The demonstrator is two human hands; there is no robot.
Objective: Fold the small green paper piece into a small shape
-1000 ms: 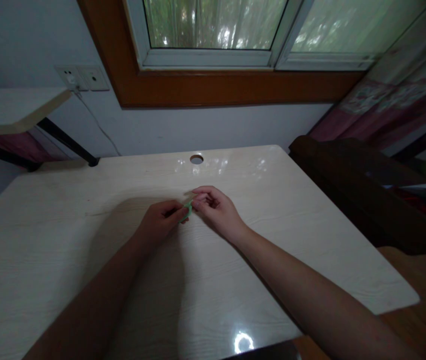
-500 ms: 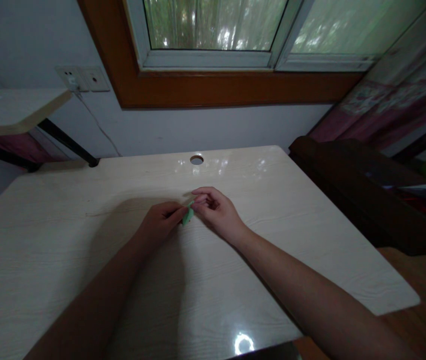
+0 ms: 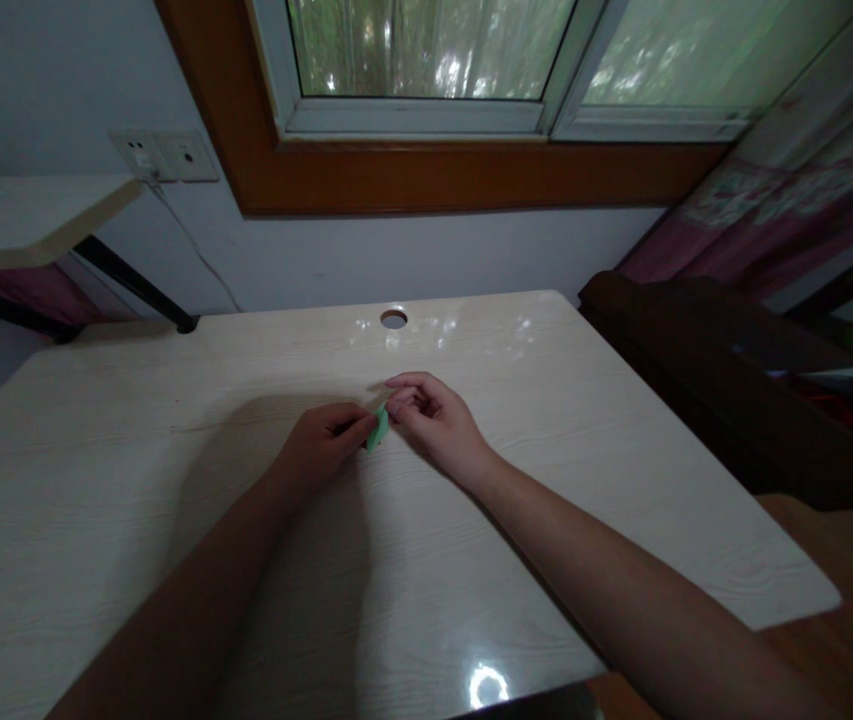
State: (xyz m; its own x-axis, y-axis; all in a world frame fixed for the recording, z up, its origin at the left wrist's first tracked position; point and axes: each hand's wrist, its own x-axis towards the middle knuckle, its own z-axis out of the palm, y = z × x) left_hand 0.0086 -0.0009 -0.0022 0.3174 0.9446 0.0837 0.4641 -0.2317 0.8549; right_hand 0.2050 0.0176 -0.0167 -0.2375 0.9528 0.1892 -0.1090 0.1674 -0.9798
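Observation:
A small piece of green paper point(image 3: 378, 428), seemingly folded, is held between my two hands above the middle of the desk point(image 3: 546, 430). My left hand point(image 3: 325, 435) pinches its left edge between thumb and fingers. On the other side, the thumb and index finger of my right hand point(image 3: 433, 415) close on its upper right corner, while that hand's other fingers curl loosely. Part of the paper is hidden behind my left fingers, and its folds are too small to make out.
A round cable hole point(image 3: 394, 319) sits near the desk's back edge. At the left, a raised shelf point(image 3: 43, 220) stands on black legs. Behind are a wall socket point(image 3: 163, 157) with a plugged-in cord and a window point(image 3: 426, 120). Dark wooden furniture point(image 3: 696, 370) borders the right side.
My right fingertips have shifted slightly at the paper's upper corner, and a little more of its green face shows. My left hand stays in nearly the same place.

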